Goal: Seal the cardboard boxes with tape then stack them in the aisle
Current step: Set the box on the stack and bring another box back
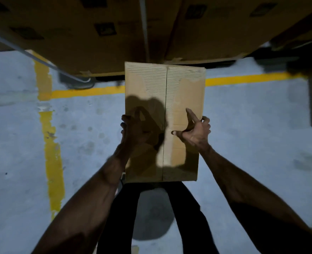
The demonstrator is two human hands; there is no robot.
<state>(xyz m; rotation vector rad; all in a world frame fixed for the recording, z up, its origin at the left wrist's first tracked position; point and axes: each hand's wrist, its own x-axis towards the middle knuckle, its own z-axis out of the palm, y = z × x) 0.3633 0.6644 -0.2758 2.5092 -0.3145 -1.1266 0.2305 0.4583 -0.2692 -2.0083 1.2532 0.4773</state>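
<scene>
A brown cardboard box (pixel 184 92) stands in front of me on the grey floor, its two top flaps meeting along a centre seam. Old tape has torn the paper skin off near the far end of the seam. My left hand (pixel 135 131) curls over the box's left edge, fingers wrapped round the side. My right hand (pixel 195 131) rests on the right flap with thumb and forefinger spread and the other fingers hooked over the right edge. No tape roll is visible.
Large cardboard cartons (pixel 100 33) on a pallet fill the top of the view, just beyond the box. Yellow lines (pixel 52 158) are painted on the floor at left and behind the box. My dark-trousered legs (pixel 122 217) stand below the box.
</scene>
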